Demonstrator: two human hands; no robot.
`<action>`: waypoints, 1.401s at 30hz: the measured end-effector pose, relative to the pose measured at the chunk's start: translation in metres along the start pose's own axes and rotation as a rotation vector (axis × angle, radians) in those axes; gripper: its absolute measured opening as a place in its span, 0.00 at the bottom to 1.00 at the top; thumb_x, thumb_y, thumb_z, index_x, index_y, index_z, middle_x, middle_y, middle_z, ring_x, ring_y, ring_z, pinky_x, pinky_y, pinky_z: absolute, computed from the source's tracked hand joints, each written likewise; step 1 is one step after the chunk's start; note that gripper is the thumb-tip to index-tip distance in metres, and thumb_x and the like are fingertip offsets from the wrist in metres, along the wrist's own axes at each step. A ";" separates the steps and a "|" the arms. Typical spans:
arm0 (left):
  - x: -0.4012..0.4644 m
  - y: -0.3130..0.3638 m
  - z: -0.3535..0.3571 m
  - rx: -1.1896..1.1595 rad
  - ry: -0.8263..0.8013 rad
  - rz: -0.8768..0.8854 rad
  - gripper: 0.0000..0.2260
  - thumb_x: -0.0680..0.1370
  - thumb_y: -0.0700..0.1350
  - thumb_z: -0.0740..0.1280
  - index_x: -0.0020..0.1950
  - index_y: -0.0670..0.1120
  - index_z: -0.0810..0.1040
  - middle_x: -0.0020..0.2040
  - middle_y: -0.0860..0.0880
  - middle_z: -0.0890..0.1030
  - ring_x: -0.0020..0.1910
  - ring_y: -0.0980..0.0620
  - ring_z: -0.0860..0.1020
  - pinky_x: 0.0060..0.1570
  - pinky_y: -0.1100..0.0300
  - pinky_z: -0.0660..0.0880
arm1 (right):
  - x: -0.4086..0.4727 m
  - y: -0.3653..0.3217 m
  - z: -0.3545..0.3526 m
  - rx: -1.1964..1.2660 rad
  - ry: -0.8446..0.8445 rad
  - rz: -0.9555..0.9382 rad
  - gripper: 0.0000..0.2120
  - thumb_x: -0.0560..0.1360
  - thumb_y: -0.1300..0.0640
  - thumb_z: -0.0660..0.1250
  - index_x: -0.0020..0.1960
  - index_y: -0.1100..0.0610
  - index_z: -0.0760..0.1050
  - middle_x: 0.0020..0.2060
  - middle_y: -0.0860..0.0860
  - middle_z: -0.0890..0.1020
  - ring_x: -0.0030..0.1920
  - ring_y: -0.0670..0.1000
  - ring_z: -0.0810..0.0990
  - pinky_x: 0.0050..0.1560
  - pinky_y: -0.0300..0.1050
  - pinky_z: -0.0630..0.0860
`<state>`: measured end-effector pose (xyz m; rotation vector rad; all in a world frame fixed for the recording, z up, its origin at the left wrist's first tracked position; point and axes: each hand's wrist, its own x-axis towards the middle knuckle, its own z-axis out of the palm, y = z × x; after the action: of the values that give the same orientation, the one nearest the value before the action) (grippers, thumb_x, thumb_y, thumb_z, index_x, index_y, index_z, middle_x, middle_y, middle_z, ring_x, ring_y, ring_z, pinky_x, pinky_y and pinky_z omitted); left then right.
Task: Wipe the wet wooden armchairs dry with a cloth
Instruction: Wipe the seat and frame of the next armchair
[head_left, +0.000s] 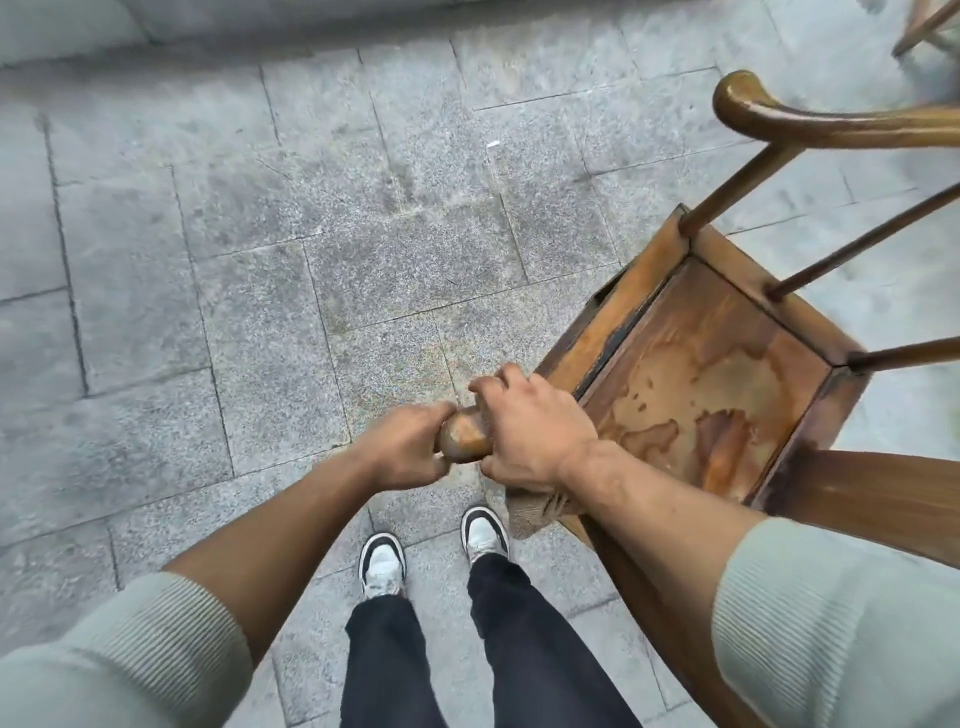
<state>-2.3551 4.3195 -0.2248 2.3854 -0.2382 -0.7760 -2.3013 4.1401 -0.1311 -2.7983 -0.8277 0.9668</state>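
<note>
the fingers (480, 387) of the right hand (530, 431) are curled over the near armrest of the brown wooden armchair (696, 374), clamped on a beige-brown cloth (535, 512) that is wrapped around the rail. a loose end of the cloth hangs down below the right wrist. the left hand (410, 449) holds the rounded end of the armrest (464, 435) just beside the right hand; its fingers are bent around the knob from the far side and the thumb lies on the near side, so the two hands almost touch.

both forearms are bare, with pale green ribbed sleeves (831, 613) pushed up toward the elbows.

the armchair stands to the right of the person, on grey stone paving (234, 260). its square seat panel (717, 395) shows dark wet patches beside lighter, drier parts. thin round spindles rise from the seat frame, and the far curved armrest (810, 122) ends in a rounded scroll at the upper right. part of a second wooden piece shows in the top right corner, too little of it to tell what it is.

below the hands are dark trousers (519, 644) and two black-and-white sneakers (383, 564) standing on the paving, close to the chair leg.
</note>
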 end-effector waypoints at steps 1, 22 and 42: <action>-0.004 -0.015 0.003 0.041 0.003 -0.021 0.11 0.71 0.44 0.67 0.53 0.51 0.74 0.45 0.51 0.81 0.44 0.50 0.79 0.41 0.58 0.75 | 0.004 0.002 0.000 0.020 -0.021 -0.013 0.36 0.68 0.43 0.71 0.73 0.50 0.64 0.60 0.53 0.72 0.56 0.54 0.76 0.59 0.55 0.77; 0.028 -0.034 -0.077 -0.207 0.300 -0.308 0.08 0.76 0.37 0.66 0.36 0.41 0.78 0.29 0.46 0.79 0.26 0.53 0.77 0.23 0.64 0.72 | 0.053 -0.047 -0.015 1.244 0.613 0.224 0.08 0.72 0.53 0.73 0.51 0.50 0.81 0.43 0.46 0.85 0.40 0.46 0.84 0.42 0.46 0.83; 0.262 0.201 0.088 0.203 -0.102 0.045 0.08 0.76 0.39 0.65 0.42 0.53 0.78 0.43 0.52 0.80 0.40 0.52 0.79 0.37 0.61 0.71 | -0.181 0.324 0.223 1.018 0.353 1.738 0.27 0.83 0.45 0.53 0.77 0.59 0.60 0.72 0.62 0.65 0.70 0.64 0.66 0.67 0.53 0.64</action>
<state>-2.1901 4.0260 -0.2839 2.5222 -0.4296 -0.8913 -2.3997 3.7475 -0.2841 -1.9450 1.8237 0.4670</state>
